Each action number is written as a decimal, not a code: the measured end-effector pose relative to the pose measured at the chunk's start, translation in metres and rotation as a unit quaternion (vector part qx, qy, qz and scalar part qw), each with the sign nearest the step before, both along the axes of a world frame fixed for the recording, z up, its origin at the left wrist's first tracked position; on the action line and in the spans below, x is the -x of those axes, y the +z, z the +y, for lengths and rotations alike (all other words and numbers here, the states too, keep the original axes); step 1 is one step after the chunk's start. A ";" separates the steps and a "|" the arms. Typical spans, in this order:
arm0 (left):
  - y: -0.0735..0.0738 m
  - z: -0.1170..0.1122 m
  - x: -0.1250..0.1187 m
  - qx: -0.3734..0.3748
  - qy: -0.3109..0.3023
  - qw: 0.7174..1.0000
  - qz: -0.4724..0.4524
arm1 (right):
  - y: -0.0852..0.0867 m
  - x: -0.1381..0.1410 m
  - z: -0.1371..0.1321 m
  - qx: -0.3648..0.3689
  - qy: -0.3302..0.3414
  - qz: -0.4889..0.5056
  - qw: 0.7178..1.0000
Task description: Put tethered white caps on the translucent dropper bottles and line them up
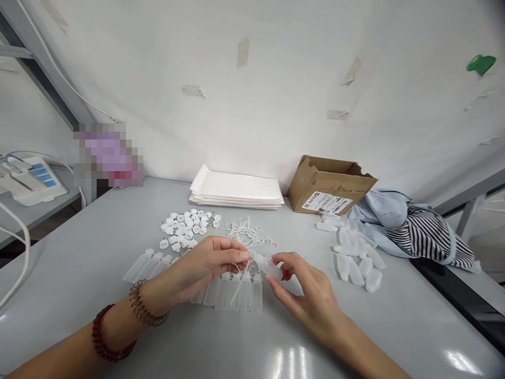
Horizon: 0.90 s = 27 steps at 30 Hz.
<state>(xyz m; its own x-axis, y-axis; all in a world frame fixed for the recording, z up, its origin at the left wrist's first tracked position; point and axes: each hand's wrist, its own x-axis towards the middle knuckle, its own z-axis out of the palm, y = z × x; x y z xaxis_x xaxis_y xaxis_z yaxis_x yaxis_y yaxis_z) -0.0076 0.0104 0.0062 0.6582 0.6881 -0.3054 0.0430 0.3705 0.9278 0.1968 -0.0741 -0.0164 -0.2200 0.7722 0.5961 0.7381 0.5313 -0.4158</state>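
Note:
My left hand (213, 260) pinches a thin white plastic strap (238, 289) between thumb and fingertips. The strap has a small ring at its upper end, and its tail hangs down. Just to the right, my right hand (310, 289) grips a small translucent squeeze bottle (273, 269), which lies tilted with its neck toward the ring. I cannot tell whether the ring is around the neck or beside it. Below my hands, a row of similar bottles (243, 296) lies on the table, partly hidden by my left forearm. More white straps (248, 231) lie in a tangle behind my hands.
White caps (185, 226) are heaped at left on the grey table (221, 347). Loose bottles (357, 252) lie at right, near an open cardboard box (331, 184) and bundled cloth (418, 226). A stack of white padded envelopes (236, 187) sits against the wall.

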 end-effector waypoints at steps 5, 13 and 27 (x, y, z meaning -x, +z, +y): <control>-0.002 -0.002 -0.002 0.041 -0.024 0.998 -0.027 | 0.000 0.001 0.000 -0.012 0.019 -0.013 1.000; 0.002 -0.004 -0.005 0.058 -0.035 0.997 -0.027 | 0.002 0.002 0.000 -0.022 0.033 -0.043 0.998; -0.003 -0.008 -0.008 0.085 -0.044 0.994 -0.051 | -0.001 0.001 -0.001 -0.073 0.027 -0.124 0.989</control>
